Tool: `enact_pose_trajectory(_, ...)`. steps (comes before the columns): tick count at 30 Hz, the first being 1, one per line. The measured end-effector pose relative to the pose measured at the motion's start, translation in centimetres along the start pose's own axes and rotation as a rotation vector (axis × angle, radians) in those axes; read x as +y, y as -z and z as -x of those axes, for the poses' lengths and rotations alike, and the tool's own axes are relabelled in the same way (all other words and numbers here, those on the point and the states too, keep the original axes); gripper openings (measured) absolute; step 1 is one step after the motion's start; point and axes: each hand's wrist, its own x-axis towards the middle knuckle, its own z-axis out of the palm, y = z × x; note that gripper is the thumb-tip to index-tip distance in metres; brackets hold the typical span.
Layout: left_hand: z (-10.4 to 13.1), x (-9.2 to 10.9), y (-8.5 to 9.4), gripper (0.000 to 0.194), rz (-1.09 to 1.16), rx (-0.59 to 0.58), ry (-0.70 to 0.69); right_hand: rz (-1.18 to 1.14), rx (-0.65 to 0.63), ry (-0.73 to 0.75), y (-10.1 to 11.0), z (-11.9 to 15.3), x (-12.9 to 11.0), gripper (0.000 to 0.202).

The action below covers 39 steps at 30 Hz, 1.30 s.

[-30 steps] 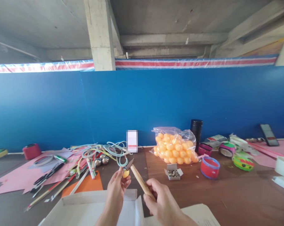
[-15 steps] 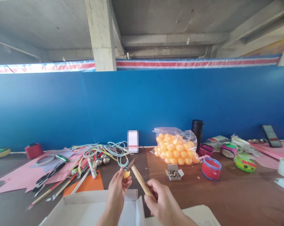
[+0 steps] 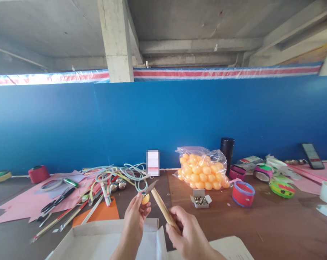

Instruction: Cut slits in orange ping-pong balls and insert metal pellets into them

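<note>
My left hand [image 3: 135, 222], fingers closed, holds a small orange ball [image 3: 145, 199] above the back edge of a white open box [image 3: 98, 236]. A pointed metal blade [image 3: 151, 186] lies at the ball's top; where its base is held cannot be made out. My right hand [image 3: 185, 228] is wrapped round a light wooden stick [image 3: 162, 207], whose far end stands close to the ball and the blade. Behind the hands, a clear bag of orange balls [image 3: 203, 173] and a small box of metal pieces [image 3: 200, 200] rest on the table.
Pink paper [image 3: 20, 204], scissors [image 3: 53, 202], pale blue tubing [image 3: 133, 169] and metal balls [image 3: 122, 184] lie left. A phone [image 3: 152, 162] leans on the blue partition [image 3: 163, 119]. A black cylinder [image 3: 227, 155] and a red-blue ring [image 3: 243, 194] stand right.
The ball in my left hand has shifted slightly, and more of the blade's length shows beside it. My right hand and the stick are almost unchanged.
</note>
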Motion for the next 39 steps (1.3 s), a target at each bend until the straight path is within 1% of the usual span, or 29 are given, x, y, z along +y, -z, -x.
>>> enact_pose_trajectory(4,-0.24,-0.28,0.37,0.019,-0.015,-0.028,-0.025,0.092,0.018,0.039,-0.53,0.08,0.43,0.006)
enact_pose_trajectory(7,-0.36,-0.40,0.50,0.020,-0.025,-0.038,-0.030,0.117,0.022,0.042,-0.65,0.06,0.67,0.006)
enact_pose_trajectory(11,-0.31,-0.32,0.34,0.022,-0.019,-0.006,-0.031,0.120,0.036,0.038,-0.51,-0.05,0.71,0.005)
enact_pose_trajectory(16,-0.15,-0.21,0.29,0.020,-0.015,-0.013,-0.027,0.134,0.010,0.020,-0.37,-0.07,0.65,0.003)
enact_pose_trajectory(24,0.02,-0.04,0.12,0.017,-0.025,-0.002,-0.018,0.130,0.022,0.010,-0.35,-0.04,0.48,0.005)
enact_pose_trajectory(28,-0.02,-0.08,0.12,0.018,-0.029,0.025,-0.016,0.107,0.027,-0.003,-0.30,-0.08,0.46,0.006)
enact_pose_trajectory(39,-0.09,-0.10,0.24,0.020,-0.042,-0.001,-0.014,0.107,0.031,-0.023,-0.32,-0.12,0.57,0.004)
